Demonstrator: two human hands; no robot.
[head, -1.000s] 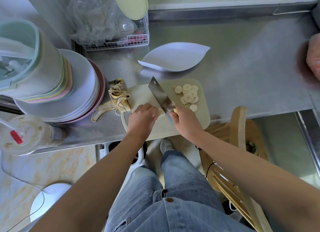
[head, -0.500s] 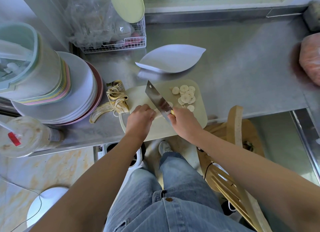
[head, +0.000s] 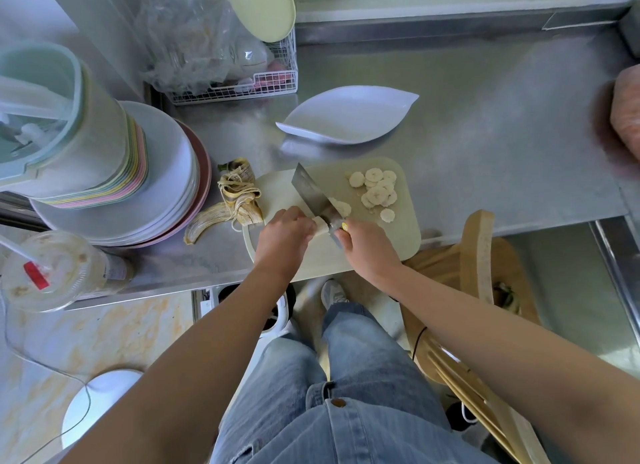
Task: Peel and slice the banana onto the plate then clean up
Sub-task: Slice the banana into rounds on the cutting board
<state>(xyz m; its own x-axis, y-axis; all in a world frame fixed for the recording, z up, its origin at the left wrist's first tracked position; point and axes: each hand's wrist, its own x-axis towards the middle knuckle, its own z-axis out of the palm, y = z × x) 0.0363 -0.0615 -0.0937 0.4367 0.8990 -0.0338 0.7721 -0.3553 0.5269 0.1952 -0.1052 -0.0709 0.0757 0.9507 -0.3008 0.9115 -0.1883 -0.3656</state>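
On the pale cutting board (head: 401,228), my left hand (head: 282,236) grips the last short piece of peeled banana (head: 320,226). My right hand (head: 367,245) holds the handle of a cleaver (head: 310,193), whose blade stands across that piece. A fresh slice (head: 341,207) lies against the blade's right side. Several cut banana slices (head: 377,189) are piled at the board's far right. The empty white leaf-shaped plate (head: 346,113) sits just behind the board. The banana peel (head: 232,203) lies on the steel counter to the board's left.
A tall stack of plates (head: 145,193) with a pale green container (head: 52,117) on top fills the left. A plastic cup (head: 52,269) stands at the counter's front left. A wire rack (head: 239,82) holds bags at the back. A wooden chair (head: 481,255) stands by my right arm.
The cleaver has come down through the banana once more and a new slice lies beside the blade. The remaining banana piece under my left hand is shorter.
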